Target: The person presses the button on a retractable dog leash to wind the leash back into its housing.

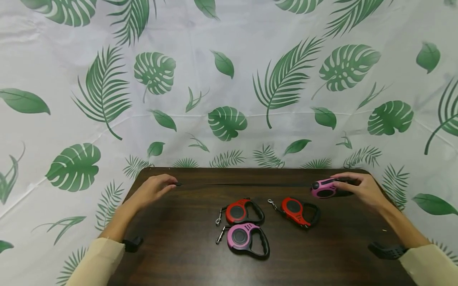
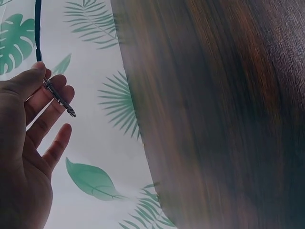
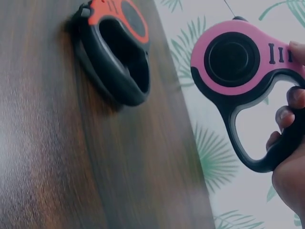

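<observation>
Inward of our grips lie three red and pink leashes (image 1: 247,222) — our right hand (image 1: 361,188) clasps the pink-and-black plastic retractable leash (image 1: 323,188), our left hand (image 1: 152,190) pinches its metal clip (image 2: 59,98).

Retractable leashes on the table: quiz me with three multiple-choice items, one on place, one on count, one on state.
1. Where is the pink leash that the right hand grips?
A. far right of the table
B. table's near left corner
C. on the floor

2. How many leash housings show in the head view?
A. two
B. four
C. six

3. What does the left hand do?
A. lies flat, holding nothing
B. pinches a metal clip
C. grips a red housing

Answers: 1 A, head view shows it there; 2 B, two red, two pink; 3 B, left wrist view shows the clip between thumb and fingers.
</observation>
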Available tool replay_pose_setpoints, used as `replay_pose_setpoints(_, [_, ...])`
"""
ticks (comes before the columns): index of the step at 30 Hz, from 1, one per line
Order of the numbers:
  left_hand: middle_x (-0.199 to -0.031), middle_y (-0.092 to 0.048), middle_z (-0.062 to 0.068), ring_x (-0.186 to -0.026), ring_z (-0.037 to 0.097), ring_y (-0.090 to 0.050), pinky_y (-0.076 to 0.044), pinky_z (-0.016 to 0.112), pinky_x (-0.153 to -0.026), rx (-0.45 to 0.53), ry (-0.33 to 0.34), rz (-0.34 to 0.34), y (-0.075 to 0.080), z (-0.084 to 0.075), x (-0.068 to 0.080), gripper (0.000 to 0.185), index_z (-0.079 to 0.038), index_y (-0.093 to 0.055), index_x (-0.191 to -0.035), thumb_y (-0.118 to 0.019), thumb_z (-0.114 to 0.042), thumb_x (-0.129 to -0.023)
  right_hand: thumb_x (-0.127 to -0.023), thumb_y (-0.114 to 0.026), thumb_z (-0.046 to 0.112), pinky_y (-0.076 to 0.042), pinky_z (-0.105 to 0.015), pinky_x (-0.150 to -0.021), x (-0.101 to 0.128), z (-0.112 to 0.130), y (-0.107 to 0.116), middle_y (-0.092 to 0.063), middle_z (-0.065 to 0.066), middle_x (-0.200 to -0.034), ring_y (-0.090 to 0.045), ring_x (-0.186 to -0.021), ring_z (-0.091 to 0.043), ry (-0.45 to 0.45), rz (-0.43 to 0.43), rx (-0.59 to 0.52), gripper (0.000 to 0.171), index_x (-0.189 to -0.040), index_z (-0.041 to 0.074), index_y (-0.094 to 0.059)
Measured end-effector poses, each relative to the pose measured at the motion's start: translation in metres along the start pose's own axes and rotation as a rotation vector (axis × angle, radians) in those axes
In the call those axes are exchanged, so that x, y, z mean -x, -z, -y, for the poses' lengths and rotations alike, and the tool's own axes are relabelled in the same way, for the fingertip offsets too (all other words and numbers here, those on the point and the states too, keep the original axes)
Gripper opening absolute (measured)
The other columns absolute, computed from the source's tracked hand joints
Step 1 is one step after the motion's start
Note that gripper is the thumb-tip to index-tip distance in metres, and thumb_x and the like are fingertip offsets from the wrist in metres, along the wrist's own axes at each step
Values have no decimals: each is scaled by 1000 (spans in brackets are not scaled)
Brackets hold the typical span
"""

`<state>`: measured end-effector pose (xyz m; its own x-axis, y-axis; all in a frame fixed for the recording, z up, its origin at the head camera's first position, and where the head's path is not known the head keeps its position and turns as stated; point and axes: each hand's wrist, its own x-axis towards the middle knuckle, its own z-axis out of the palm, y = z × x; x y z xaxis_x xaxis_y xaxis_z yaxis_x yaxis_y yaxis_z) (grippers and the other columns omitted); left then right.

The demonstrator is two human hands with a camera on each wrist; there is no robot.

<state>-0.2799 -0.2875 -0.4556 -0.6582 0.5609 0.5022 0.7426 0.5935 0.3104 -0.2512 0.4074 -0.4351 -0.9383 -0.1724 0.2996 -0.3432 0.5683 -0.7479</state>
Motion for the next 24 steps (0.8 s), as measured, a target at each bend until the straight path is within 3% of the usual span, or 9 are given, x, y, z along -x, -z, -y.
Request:
replay_pose_setpoints(12, [-97, -77, 11, -84, 25, -75, -62, 45, -73, 13, -117, -35, -12, -10, -14, 25, 3, -72, -105, -82, 10, -84, -97, -78, 10, -55, -22, -73, -7, 19, -17, -74, 20, -112, -64, -97, -4, 16, 7, -8, 25, -121, 5, -78])
replay_pose_setpoints(24, [-98, -77, 7, -84, 21, -74, -61, 42, -74, 42, -108, -12, -24, -20, -24, 20, 1, -73, -107, -80, 6, -89, -97, -78, 9, -56, -24, -68, -11, 32, -35, -75, 16, -110, -65, -87, -6, 65, 31, -54, 25, -121, 4, -78])
